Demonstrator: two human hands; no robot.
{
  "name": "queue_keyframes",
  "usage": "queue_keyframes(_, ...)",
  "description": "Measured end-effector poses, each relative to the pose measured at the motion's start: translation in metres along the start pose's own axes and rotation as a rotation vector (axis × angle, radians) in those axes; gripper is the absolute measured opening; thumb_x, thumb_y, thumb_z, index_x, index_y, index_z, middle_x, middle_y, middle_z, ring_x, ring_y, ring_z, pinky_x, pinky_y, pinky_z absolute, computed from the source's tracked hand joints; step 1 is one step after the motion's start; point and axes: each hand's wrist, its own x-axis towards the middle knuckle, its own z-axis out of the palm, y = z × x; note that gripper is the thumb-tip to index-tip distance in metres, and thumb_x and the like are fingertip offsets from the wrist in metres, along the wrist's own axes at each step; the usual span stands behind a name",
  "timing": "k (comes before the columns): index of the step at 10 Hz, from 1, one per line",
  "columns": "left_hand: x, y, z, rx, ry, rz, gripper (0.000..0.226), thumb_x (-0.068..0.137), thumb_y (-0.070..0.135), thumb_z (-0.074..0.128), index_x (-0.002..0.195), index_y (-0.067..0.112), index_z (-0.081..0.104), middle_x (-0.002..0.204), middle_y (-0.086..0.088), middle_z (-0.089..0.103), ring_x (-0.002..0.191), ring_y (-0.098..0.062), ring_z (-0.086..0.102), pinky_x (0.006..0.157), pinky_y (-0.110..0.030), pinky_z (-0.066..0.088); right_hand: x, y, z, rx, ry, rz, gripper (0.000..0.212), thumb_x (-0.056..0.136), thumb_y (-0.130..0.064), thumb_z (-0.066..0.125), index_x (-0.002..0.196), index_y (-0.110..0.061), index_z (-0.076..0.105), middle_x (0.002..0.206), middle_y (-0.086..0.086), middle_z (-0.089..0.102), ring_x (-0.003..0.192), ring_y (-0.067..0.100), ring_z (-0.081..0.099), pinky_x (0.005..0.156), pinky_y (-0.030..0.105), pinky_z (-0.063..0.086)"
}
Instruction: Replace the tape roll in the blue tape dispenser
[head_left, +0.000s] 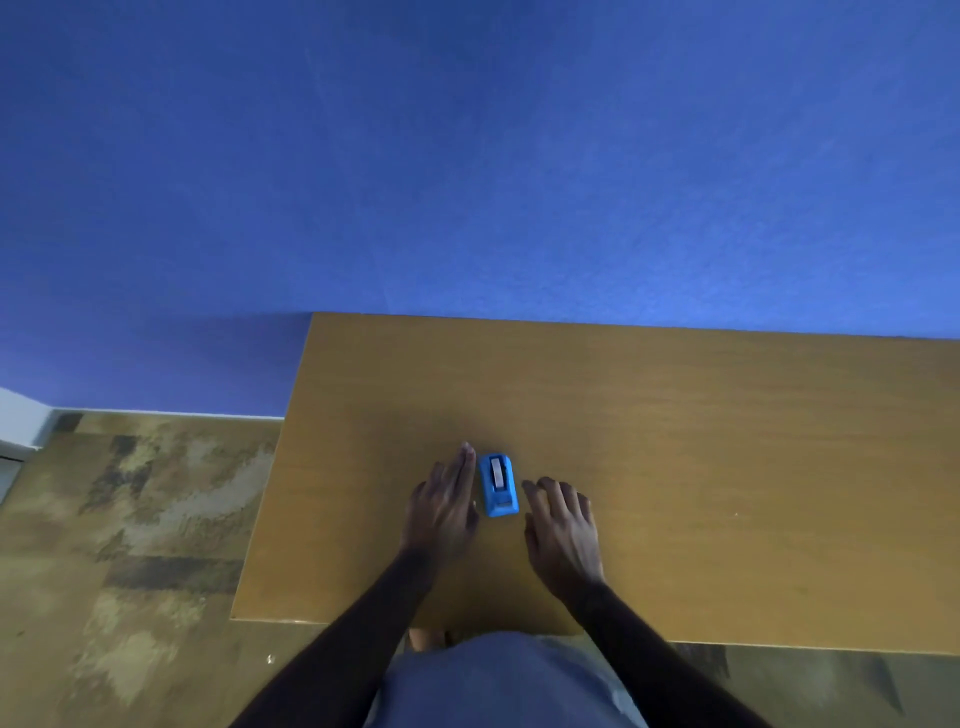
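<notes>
A blue tape dispenser (498, 486) is sitting upright on the wooden desk (701, 467), toward the left part of the top and nearer the near edge than the far one, well clear of the left edge; its long axis is running from the near edge toward the far edge; a pale roll of tape (497, 472) is showing in the slot along its top, and the cutter end is facing the person.

The left hand (441, 506) is lying palm down on the desk just beside the dispenser's left side; its fingers are stretched out straight and close together, pointing toward the far edge, holding nothing; whether the hand is touching the dispenser is not clear.

The right hand (563, 535) is resting palm down just beside the dispenser's right side, a narrow strip of bare wood showing between them; its fingers are slightly curled and a little spread, holding nothing.

Both forearms are reaching in over the near edge, wearing dark sleeves (670, 665); a blue wall (467, 156) is standing behind the desk's far edge; a mottled floor (130, 519) is lying beyond the left edge.
</notes>
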Motion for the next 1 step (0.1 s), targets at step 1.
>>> queue_keyframes(1,0.0088,-0.0018,-0.0061,0.011,0.127,0.044,0.081,0.08,0.018,0.074,0.155,-0.001,0.047,0.157,-0.015,0.058,0.125,-0.039,0.069,0.092,-0.047,0.064,0.0159,-0.0015,-0.0109,0.009,0.045,-0.001,0.05,0.094,-0.021,0.066,0.142,-0.012,0.056,0.136,0.013,0.065,0.117,0.038,0.065,0.094,0.053,0.058)
